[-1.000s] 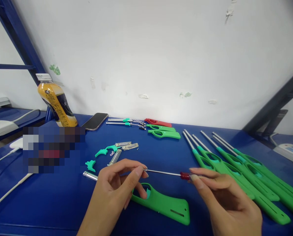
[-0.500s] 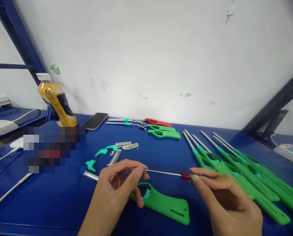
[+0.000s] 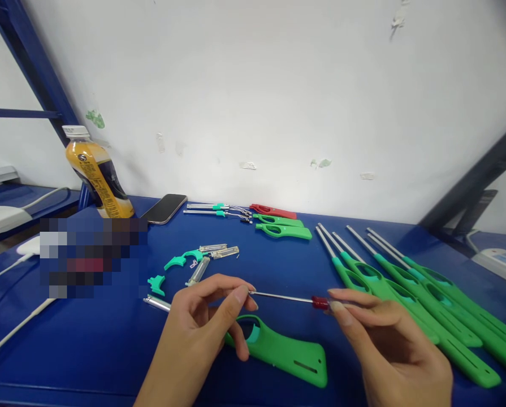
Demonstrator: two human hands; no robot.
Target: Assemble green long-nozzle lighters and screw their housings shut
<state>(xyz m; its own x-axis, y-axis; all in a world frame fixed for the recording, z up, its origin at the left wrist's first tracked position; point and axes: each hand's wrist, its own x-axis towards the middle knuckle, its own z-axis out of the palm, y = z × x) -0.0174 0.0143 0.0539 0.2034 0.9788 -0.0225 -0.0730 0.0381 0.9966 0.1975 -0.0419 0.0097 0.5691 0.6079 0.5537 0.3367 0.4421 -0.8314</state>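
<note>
A thin screwdriver [image 3: 283,297] with a red handle lies level between my hands. My right hand [image 3: 399,339] is closed on its handle, thumb against fingers. With thumb and forefinger, my left hand [image 3: 212,316] pinches the far end of the shaft; whether a small screw is also there I cannot tell. Just below, a green lighter casing [image 3: 284,353] with a teal trigger rests on the table, its left end behind my left fingers. Beyond the left hand lie clear lighter fuel tanks [image 3: 198,271], teal triggers [image 3: 175,262], a teal part [image 3: 156,285] and a metal tube [image 3: 158,303].
Several green lighters with metal barrels [image 3: 405,288] lie side by side at the right. Near the wall are a red casing [image 3: 273,211], green casings [image 3: 283,231] and wired metal rods [image 3: 206,210]. A phone [image 3: 166,209] and a bottle [image 3: 98,175] stand at the back left. A blurred patch covers the left side.
</note>
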